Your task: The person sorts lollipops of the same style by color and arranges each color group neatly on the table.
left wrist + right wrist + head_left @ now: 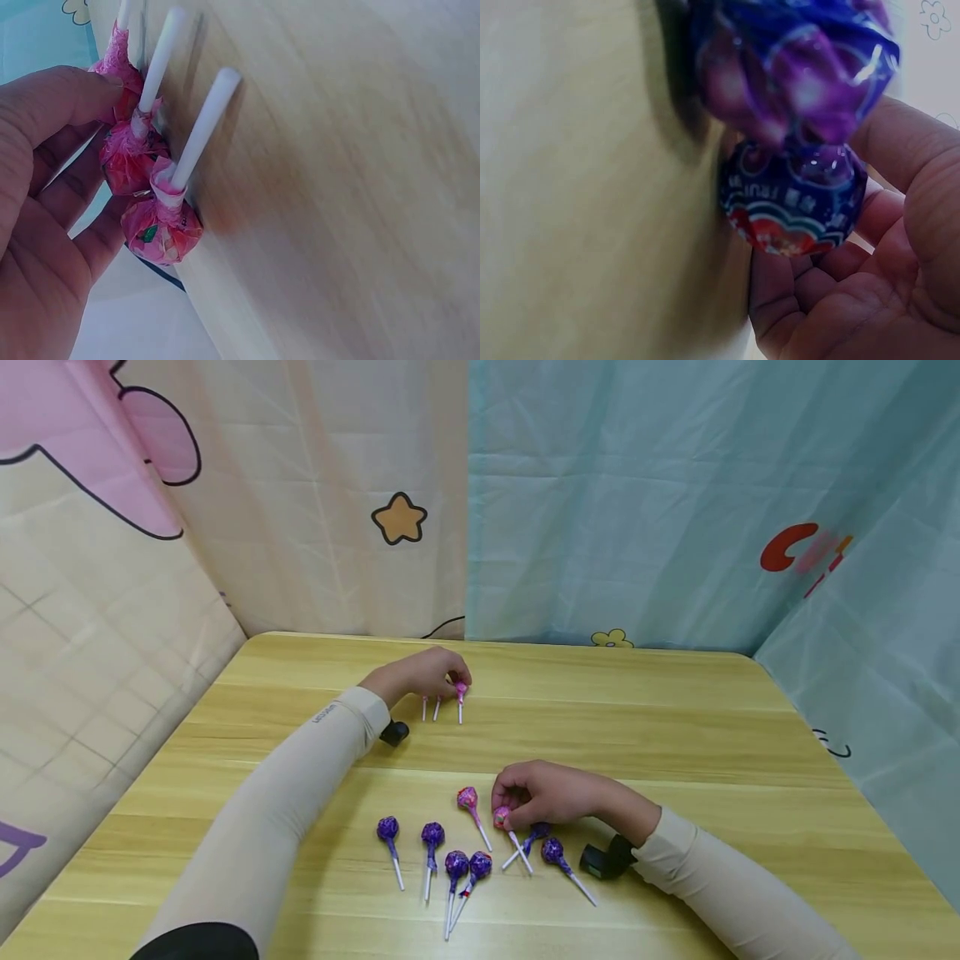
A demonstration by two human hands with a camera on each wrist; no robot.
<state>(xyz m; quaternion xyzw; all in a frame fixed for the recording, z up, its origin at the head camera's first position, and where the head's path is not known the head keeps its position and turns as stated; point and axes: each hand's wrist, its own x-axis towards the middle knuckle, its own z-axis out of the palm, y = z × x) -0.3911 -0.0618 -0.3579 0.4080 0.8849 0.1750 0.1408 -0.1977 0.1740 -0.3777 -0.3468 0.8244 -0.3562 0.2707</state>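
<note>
Head: near the far edge of the table (675, 718), a pink lollipop (461, 688) is pinched by the left hand (429, 672); sleeve (292, 785) lettering can't be made out. A second pink lollipop (502, 816) is pinched by the right hand (561, 793). Left wrist: two more pink lollipops (161, 230) are lined up. Right wrist: "FRUIT" is printed on a purple wrapper (795, 187).

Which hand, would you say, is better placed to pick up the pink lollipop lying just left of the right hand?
Probably the right hand: it is nearer that lollipop, though it appears to pinch another pink lollipop and may need freeing. The left hand is farther away, at the row of three pink lollipops.
</note>
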